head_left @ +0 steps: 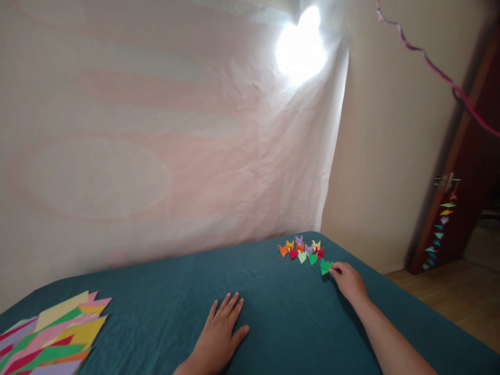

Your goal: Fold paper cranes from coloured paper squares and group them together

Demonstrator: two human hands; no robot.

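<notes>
Between the thumb and fingers of my right hand [350,283] is a green origami bird [325,267], pinched at its right end, close to the far right corner of the table. Just behind and left of it stands a cluster of small folded paper birds [300,249] in orange, yellow, red, purple, pale green and green. My left hand [222,333] lies flat on the cloth near the front middle, fingers spread, holding nothing.
A dark green cloth covers the table [156,297]. Overlapping coloured paper sheets [58,333] lie at the left. Behind hangs a pale sheet [195,156] with a bright lamp [300,49]. At right, a string of paper shapes [438,235] hangs from the door handle [447,181].
</notes>
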